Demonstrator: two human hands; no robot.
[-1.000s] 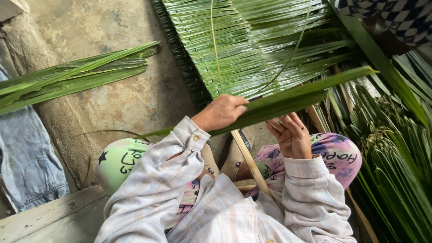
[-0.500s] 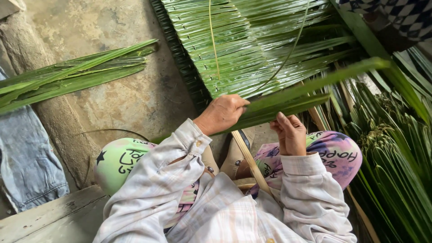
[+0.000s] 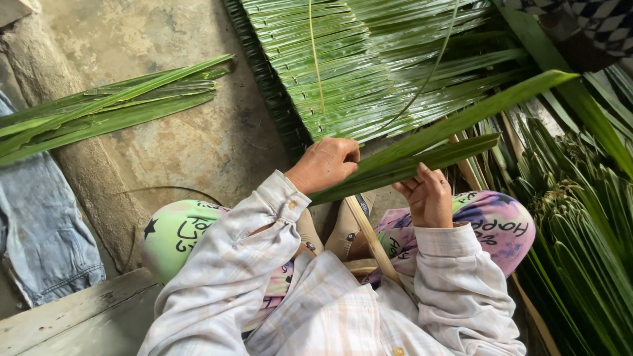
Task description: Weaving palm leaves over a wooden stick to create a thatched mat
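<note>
Firmly, a folded palm leaf (image 3: 422, 155) is pinched by the left hand (image 3: 324, 165) and right hand (image 3: 428, 198) beside the woven thatch panel (image 3: 343, 72); loosened fingers could let it spring open.

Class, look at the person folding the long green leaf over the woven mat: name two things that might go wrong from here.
1. The left hand pinches the leaf at its fold, so it may split there.
2. The leaf's long free end reaches out over the piled leaves and could snag or twist, loosening the right hand.
</note>
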